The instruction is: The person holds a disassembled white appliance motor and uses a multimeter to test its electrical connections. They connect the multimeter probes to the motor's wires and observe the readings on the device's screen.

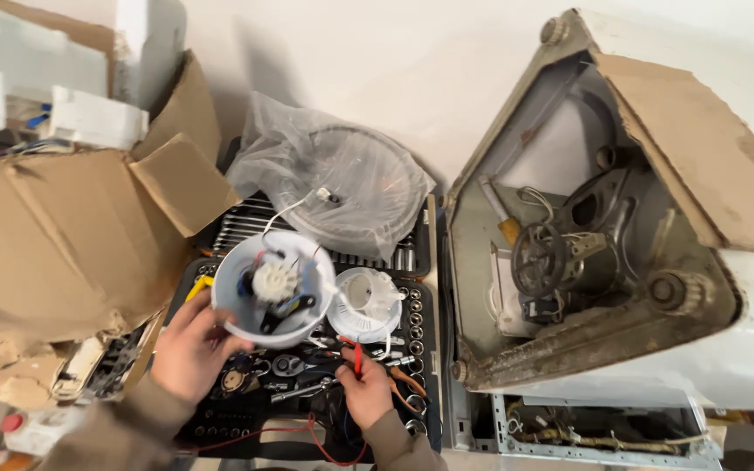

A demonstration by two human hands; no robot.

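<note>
Holding a round white plastic housing (274, 290) up over an open socket-set case (412, 301), the left hand (192, 347) has its fingers curled around the lower-left rim, grip closed on that housing. Housing faces up toward the camera, with a white toothed part and blue and black bits at its centre, so its flat face lies just above and right of the left grip. Right hand (365, 390) is pinched shut on a red-tipped probe (358, 358), whose long axis runs near vertical, tip pointing up. From the right grip the housing lies up and to the left, near but apart; the probe tip is just below its lower-right rim. Right hand is the nearer free one. A second white round part (365, 305) sits just above the right grip. Red wire (263, 431) trails below both hands. Overturned washing machine (604, 253) stands well right, torn cardboard box (63, 235) left, bagged disc (351, 179) beyond.
</note>
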